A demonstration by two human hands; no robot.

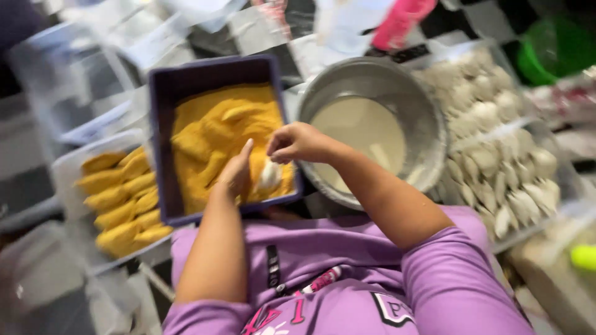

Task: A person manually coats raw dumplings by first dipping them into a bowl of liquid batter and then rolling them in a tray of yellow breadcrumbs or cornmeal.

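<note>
A dark purple square tub (162, 130) holds orange-yellow crumbs with several coated pieces half buried in them. My left hand (236, 172) rests on the crumbs at the tub's near right corner, fingers apart, beside a pale wet piece (269, 175). My right hand (297, 142) hovers just above that piece with its fingers pinched together; the blur hides whether it touches it. To the right stands a round metal bowl (428, 124) of pale batter.
A clear tray (65, 180) at the left carries several crumb-coated yellow pieces. Clear trays (562, 180) at the right hold several pale uncoated pieces. A green bowl (552, 49) and a pink object (400, 25) lie at the back.
</note>
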